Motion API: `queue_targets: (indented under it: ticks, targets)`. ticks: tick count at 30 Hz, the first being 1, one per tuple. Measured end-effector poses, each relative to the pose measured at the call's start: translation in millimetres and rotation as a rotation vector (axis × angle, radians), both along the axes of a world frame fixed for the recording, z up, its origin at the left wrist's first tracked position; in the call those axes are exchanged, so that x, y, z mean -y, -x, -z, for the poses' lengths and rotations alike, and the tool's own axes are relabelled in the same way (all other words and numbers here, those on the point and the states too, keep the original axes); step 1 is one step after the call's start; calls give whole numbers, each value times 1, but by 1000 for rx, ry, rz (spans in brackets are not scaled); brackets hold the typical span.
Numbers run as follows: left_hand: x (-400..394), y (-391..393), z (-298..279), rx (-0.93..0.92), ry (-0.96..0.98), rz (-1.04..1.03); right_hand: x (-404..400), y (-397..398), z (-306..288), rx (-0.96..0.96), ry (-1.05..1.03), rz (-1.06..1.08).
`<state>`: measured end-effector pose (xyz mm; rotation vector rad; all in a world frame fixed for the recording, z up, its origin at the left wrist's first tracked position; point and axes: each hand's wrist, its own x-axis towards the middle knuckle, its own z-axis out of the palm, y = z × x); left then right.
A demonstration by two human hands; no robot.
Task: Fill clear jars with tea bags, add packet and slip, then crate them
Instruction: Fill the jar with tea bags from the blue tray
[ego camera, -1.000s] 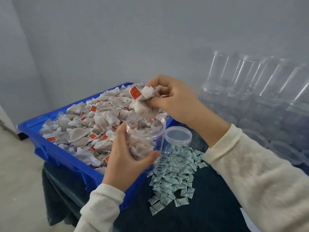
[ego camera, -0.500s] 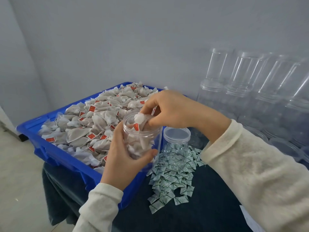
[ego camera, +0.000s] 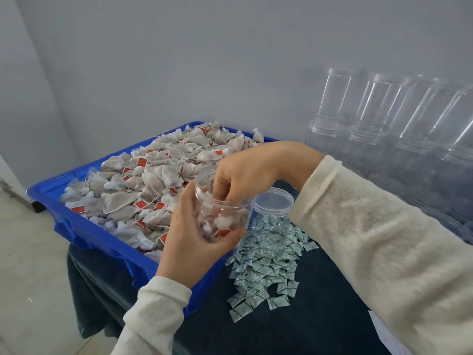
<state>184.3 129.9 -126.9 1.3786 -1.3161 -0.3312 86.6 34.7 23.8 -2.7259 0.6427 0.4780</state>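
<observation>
The left hand (ego camera: 189,242) is gripping the clear plastic jar (ego camera: 222,213). The right hand (ego camera: 245,172), at its 12 o'clock, is reaching curled fingers inside; whether they hold anything I cannot tell. Best pressing the gauzy red-tagged tea bags (ego camera: 220,226) down evenly.

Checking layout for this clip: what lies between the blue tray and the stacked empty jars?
In the head view, between the blue tray and the stacked jars: the lidded jar and the pile of packets on the dark cloth.

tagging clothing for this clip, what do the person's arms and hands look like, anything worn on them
Both arms wear long sleeves of a cream, fuzzy knit fabric with plain folded cuffs at the wrist: left sleeve, right sleeve. The left hand and right hand are bare: no gloves, rings, watch or bracelets visible.
</observation>
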Motion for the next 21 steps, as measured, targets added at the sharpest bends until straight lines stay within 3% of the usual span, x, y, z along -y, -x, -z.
queue_targets:
  ticks: [5, 13, 16, 21]
  targets:
    - [1, -1, 2, -16, -17, 5, 5, 1, -3, -38, -27, -42]
    - [0, -1, 2, -29, -2, 33, 39, 10, -17, 580, -280, 189]
    - [1, -2, 1, -77, 1, 42, 60, 1, -7, 656, -189, 295]
    - [4, -5, 2, -125, -9, 62, 92, -14, 30, 589, 70, 407]
